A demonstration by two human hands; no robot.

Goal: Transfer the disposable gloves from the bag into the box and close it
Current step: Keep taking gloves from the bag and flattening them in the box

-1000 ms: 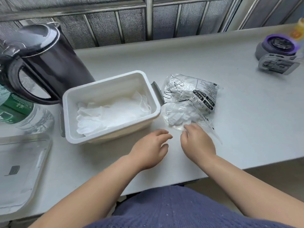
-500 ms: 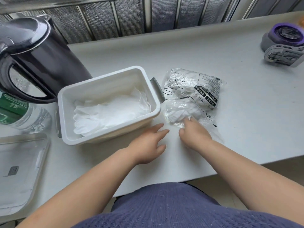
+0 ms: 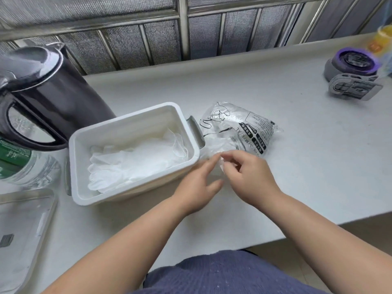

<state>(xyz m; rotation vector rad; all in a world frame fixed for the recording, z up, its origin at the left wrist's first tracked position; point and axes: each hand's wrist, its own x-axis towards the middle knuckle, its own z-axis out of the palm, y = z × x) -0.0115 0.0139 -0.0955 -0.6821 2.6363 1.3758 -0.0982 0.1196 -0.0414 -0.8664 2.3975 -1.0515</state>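
A white rectangular box [image 3: 84, 166] stands open on the grey counter, with a pile of thin white disposable gloves [image 3: 131, 164] inside it. Right of the box lies a crinkled clear plastic bag [image 3: 239, 126] with black print. My right hand [image 3: 250, 175] pinches the bag's near edge between thumb and fingers. My left hand [image 3: 197, 183] hovers just left of it, fingers spread and pointing at the same edge, between the box's front right corner and the bag. The clear box lid [image 3: 21, 230] lies flat at the lower left.
A black electric kettle [image 3: 40, 98] stands behind the box on the left, beside a water bottle [image 3: 19, 164] with a green label. A grey and purple device [image 3: 352, 73] sits at the far right. The counter's front edge runs just behind my forearms.
My right hand has lifted from flat on the bag into a pinch on its near edge. My left hand has moved right, close to the right hand.
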